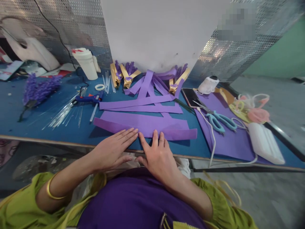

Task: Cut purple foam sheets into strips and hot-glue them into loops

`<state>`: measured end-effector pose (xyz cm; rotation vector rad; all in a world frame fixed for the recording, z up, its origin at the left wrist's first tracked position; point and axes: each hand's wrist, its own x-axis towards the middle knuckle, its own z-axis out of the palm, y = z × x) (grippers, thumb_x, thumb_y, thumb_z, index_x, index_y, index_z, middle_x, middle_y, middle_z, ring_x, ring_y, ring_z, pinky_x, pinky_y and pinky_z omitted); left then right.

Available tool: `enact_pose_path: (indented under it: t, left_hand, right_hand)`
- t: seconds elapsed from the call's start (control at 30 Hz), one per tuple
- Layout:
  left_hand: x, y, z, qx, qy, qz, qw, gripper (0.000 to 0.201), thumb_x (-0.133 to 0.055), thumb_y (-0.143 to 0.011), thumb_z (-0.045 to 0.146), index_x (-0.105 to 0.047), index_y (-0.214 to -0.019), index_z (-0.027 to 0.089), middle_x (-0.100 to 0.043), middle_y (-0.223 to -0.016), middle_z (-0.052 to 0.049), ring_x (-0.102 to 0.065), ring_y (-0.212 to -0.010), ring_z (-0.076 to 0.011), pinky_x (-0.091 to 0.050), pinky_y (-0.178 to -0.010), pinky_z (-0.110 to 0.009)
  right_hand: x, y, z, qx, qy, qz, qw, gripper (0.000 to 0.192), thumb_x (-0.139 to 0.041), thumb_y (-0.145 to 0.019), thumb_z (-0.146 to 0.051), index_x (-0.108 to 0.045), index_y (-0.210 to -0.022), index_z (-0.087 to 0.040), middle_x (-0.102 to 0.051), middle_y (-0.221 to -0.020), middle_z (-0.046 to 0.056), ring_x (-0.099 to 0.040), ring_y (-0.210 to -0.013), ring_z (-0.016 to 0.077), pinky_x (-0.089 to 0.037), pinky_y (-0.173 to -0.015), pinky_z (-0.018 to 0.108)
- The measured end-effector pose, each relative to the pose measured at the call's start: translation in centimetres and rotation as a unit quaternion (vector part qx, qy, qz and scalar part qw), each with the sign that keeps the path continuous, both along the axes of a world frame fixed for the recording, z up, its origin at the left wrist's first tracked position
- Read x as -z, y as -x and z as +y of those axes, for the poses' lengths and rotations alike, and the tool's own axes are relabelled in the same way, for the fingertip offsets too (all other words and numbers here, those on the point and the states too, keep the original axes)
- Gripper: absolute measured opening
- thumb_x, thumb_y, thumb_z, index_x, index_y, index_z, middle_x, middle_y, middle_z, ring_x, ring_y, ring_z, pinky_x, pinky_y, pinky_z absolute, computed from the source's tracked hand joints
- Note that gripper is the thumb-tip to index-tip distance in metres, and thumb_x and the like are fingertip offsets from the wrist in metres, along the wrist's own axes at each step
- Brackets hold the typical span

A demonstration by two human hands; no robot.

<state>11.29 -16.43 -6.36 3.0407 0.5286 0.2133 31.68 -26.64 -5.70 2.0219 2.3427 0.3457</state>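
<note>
**Hands flat on purple paper**

Both hands lie open at the blue table's (47,127) near edge: the left hand (111,149) and right hand (158,156) press fingertips on a purple sheet (145,124). Scissors (218,119) rest to the right.

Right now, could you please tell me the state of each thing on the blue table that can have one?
Left hand: open, flat, fingers on the folded purple paper sheet.
Right hand: open, flat, on the same sheet.
Folded purple paper sheet: lying flat, pressed at its near edge.
Teal-handled scissors: slightly open, lying down.
Smartphone: screen dark.
White plastic cup: upright.
</note>
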Motion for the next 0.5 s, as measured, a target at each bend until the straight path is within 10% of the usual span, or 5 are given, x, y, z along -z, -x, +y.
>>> enact_pose_path:
  t: [0.5]
  left_hand:
    - [-1.5,5.0,3.8,0.042,0.109,0.037,0.992,0.079,-0.044,-0.1,0.055,-0.008,-0.162,0.023,-0.017,-0.168,-0.007,-0.018,-0.154,-0.0252,-0.014,-0.126,-0.039]
  right_hand:
    - [0.3,-0.2,-0.1,0.003,-0.019,-0.023,1.0,0.09,-0.068,-0.083,-0.061,-0.035,-0.157,-0.023,-0.05,-0.143,0.036,-0.055,-0.126,0.0504,-0.051,-0.093,0.057]
